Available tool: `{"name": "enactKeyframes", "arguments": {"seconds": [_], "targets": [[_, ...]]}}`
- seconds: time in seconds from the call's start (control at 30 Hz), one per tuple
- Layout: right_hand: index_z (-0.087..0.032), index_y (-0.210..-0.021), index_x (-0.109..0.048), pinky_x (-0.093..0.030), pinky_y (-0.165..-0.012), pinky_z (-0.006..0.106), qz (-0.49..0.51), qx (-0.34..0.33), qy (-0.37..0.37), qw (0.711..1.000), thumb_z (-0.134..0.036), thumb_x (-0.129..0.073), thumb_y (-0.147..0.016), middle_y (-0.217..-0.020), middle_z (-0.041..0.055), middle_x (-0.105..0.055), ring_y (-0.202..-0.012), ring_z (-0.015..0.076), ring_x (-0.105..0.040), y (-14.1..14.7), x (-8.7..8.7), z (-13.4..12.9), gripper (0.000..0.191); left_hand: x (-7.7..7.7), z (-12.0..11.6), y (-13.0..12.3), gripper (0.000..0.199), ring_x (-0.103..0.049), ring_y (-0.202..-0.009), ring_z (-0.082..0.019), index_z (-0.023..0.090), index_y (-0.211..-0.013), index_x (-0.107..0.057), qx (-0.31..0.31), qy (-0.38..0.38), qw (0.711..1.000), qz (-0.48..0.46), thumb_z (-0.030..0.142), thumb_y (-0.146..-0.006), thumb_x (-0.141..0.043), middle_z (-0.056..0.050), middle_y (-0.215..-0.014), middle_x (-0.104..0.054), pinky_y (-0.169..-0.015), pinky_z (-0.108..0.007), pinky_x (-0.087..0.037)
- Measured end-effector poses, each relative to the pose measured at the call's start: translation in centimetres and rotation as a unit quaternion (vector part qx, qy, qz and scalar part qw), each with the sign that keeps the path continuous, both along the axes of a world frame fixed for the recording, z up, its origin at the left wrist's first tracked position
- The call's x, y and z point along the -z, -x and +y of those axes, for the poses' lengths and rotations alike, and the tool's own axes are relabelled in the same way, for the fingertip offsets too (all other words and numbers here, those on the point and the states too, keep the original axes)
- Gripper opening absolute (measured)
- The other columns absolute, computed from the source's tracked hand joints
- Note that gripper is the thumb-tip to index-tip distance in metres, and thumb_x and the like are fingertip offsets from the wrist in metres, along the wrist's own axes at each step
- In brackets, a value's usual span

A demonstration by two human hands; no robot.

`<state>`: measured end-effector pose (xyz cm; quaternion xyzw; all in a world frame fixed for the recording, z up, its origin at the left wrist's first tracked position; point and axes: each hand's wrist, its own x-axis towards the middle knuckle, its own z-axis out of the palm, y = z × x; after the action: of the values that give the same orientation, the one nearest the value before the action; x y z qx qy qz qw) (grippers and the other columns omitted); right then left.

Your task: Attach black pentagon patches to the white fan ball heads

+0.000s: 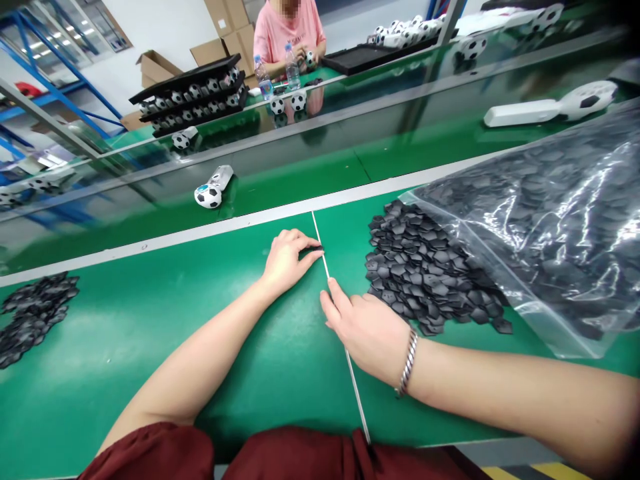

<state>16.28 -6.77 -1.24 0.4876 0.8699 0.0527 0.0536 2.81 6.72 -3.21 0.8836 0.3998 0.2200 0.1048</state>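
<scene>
Near the middle of the green table, my left hand [291, 260] pinches a small dark piece [314, 251] between thumb and fingers. It looks like one of the flat black pentagon pieces, though most of it is covered. Closer to me, my right hand [367, 327], with a silver bracelet at the wrist, has thumb and index finger drawn together. Whatever they may hold is hidden. A thin white line [356, 393] runs along the table under both hands. Just right of my right hand lies a heap of black pentagon pieces [425, 267].
A clear plastic bag [555, 220] full of black pieces lies at right; another pile [37, 313] is at far left. On the green belt beyond are white handled items with football-patterned heads [209, 195]. Across it sits a person [290, 33] beside stacked black trays [195, 97].
</scene>
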Motion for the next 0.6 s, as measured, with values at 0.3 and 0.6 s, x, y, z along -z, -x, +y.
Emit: {"name": "enactKeyframes", "arguments": {"seconds": [0.3,0.6], "targets": [[-0.006,-0.125,-0.042,-0.047,-0.059,0.032,-0.005,0.001,0.002,1.000,-0.024,-0.030,-0.089,-0.130,0.0257,-0.041,-0.069,0.0187,-0.061,0.01,0.03,0.04,0.042,-0.15,-0.18,0.20,0.018,-0.050,-0.089,-0.018,0.025,-0.095,-0.066,0.021,-0.020,0.999,0.030,0.026,-0.085,-0.051,-0.003,-0.090,-0.061,-0.078,-0.033,-0.038],[-0.007,-0.124,-0.043,-0.046,-0.058,0.032,0.002,0.006,-0.003,1.000,-0.024,-0.032,-0.088,-0.130,0.0251,-0.042,-0.068,0.0184,-0.061,0.06,-0.06,0.03,0.041,-0.25,-0.11,0.16,0.017,-0.052,-0.088,-0.018,0.023,-0.096,-0.063,0.014,0.020,1.000,-0.014,0.023,-0.081,-0.055,-0.001,-0.089,-0.065,-0.080,-0.034,-0.039]]}}
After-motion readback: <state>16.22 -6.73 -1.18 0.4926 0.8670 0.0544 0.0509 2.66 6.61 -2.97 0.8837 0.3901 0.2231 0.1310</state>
